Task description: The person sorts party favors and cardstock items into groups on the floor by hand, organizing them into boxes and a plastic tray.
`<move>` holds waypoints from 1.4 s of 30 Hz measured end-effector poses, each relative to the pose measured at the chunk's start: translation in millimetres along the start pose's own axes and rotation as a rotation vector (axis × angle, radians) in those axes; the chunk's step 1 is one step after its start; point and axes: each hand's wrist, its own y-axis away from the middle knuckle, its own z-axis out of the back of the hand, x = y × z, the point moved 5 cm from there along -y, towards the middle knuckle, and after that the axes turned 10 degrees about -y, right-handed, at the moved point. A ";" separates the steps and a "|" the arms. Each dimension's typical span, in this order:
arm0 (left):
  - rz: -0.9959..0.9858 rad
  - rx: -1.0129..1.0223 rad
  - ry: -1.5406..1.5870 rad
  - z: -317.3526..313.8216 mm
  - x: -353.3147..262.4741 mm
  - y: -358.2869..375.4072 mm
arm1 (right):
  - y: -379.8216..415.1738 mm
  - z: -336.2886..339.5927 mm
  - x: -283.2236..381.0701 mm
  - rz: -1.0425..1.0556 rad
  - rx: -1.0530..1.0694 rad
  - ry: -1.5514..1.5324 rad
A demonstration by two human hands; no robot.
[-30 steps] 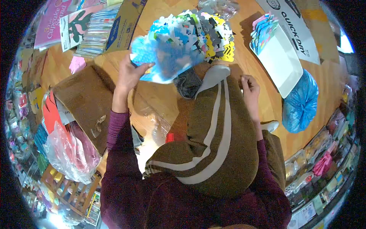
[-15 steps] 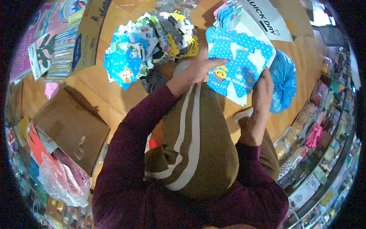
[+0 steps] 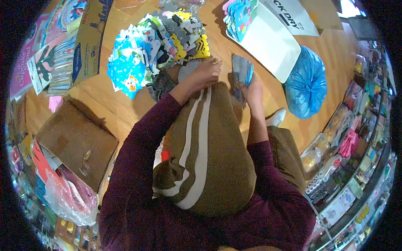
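Observation:
My right hand [image 3: 253, 91] is closed on a stack of blue cards [image 3: 243, 71], held nearly edge-on above the floor between the card pile and a white tray. Just left of that stack, apart from it, my left hand [image 3: 206, 72] has its fingers curled, with nothing visible in them. Behind and left of it lies a large fanned pile of scallop-edged printed cards [image 3: 130, 69], blue at the front and yellow, black and grey farther right. The white tray [image 3: 272, 46] holds more cards with pink and blue prints [image 3: 239, 19] at its far left end.
A tied blue plastic bag [image 3: 307, 83] sits right of the tray. At left are a carton [image 3: 94, 46] beside packaged goods and a brown cardboard box [image 3: 77, 140] with plastic-wrapped items. Stocked shelves [image 3: 347, 167] line the right side. My knee rises in the middle.
The polka-dot blue cards, held in both hands with their faces showing, are now turned edge-on in my right hand. My left hand has let go and moved left. The tray is uncovered.

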 end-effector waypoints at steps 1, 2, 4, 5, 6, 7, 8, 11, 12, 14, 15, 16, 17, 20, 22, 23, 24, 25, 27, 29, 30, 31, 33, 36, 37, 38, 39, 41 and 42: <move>0.029 0.021 -0.027 1.3 3.1 0.2 | -2.0 -0.5 3.2 0.003 0.004 -0.003; 0.035 0.016 -0.027 5.6 11.4 -7.2 | -1.4 0.5 7.9 -0.036 -0.017 -0.034; -0.061 0.007 -0.187 11.3 21.8 -18.2 | 3.4 1.9 5.3 -0.092 -0.033 -0.073; -0.051 0.011 -0.192 9.3 26.0 -18.4 | 4.3 5.6 -0.8 -0.104 -0.023 -0.109; -0.082 -0.039 -0.210 9.0 24.9 -21.9 | 1.0 9.5 -4.2 -0.107 -0.019 -0.144; -0.116 -0.090 -0.225 8.2 18.4 -23.1 | -2.3 12.9 -5.1 -0.104 -0.024 -0.145; -0.115 -0.086 -0.227 8.9 13.5 -24.3 | -2.2 17.9 -7.1 -0.117 -0.074 -0.467; -0.295 -0.061 -0.524 -1.2 -23.6 -18.0 | 0.3 42.3 14.8 -0.185 -0.084 -0.893; -0.366 -0.119 -0.390 -10.3 -43.1 -14.6 | -2.4 49.8 22.8 -0.143 -0.121 -0.958; -0.480 -0.216 -0.323 -18.3 -73.5 -6.8 | -7.1 59.0 43.1 -0.045 -0.164 -1.051; -0.488 -0.217 -0.324 -20.8 -84.3 -2.8 | -9.8 60.5 53.2 -0.037 -0.165 -1.051; -0.426 -0.164 -0.189 -25.0 -94.3 6.2 | -12.6 59.6 64.9 -0.022 -0.119 -1.042; -0.360 -0.112 -0.055 -28.3 -97.7 12.2 | -14.1 58.1 77.2 -0.010 -0.071 -1.033; -0.382 -0.135 0.057 -17.4 -93.6 7.3 | -18.4 44.4 106.6 0.127 0.034 -0.918; -0.392 0.000 0.323 -12.7 -83.3 -6.9 | -18.9 38.3 119.0 0.134 0.103 -0.824; -0.392 -0.006 0.322 -8.3 -77.5 -9.3 | -18.5 35.0 125.0 0.168 0.082 -0.793; -0.497 -0.001 0.226 -5.3 -75.7 -8.3 | -17.9 33.6 128.9 0.201 0.060 -0.762; -0.602 0.004 0.128 -5.9 -81.5 -1.0 | -18.0 33.3 129.4 0.202 0.065 -0.764; -0.436 0.080 0.458 -4.5 -69.0 -12.7 | -18.7 39.3 131.5 0.276 -0.011 -0.556; -0.395 0.156 0.553 -6.5 -66.9 -14.7 | -18.6 45.5 134.3 0.282 -0.055 -0.529; -0.399 0.158 0.555 -5.7 -65.0 -17.6 | -18.7 50.1 134.8 0.284 -0.103 -0.499; -0.377 0.177 0.598 -6.7 -63.7 -19.2 | -19.5 51.4 133.9 0.288 -0.104 -0.495; -0.359 0.200 0.645 -8.1 -60.1 -20.7 | -22.1 57.2 125.5 0.221 -0.205 -0.556; -0.353 0.148 0.610 -9.9 -61.7 -10.5 | -26.5 60.3 117.6 0.224 -0.230 -0.614; -0.369 0.166 0.619 -9.7 -61.4 -11.2 | -27.3 59.2 115.5 0.224 -0.229 -0.672; -0.386 0.183 0.627 -9.2 -61.3 -11.8 | -27.3 58.5 116.8 0.228 -0.225 -0.671; -0.389 0.181 0.629 -7.9 -60.9 -13.2 | -27.1 56.9 117.2 0.208 -0.209 -0.707; -0.401 0.231 0.624 -8.4 -61.4 -14.3 | -24.8 54.0 122.2 0.189 -0.190 -0.743; -0.402 0.228 0.625 -7.7 -60.6 -14.9 | -22.8 53.3 128.0 0.183 -0.200 -0.780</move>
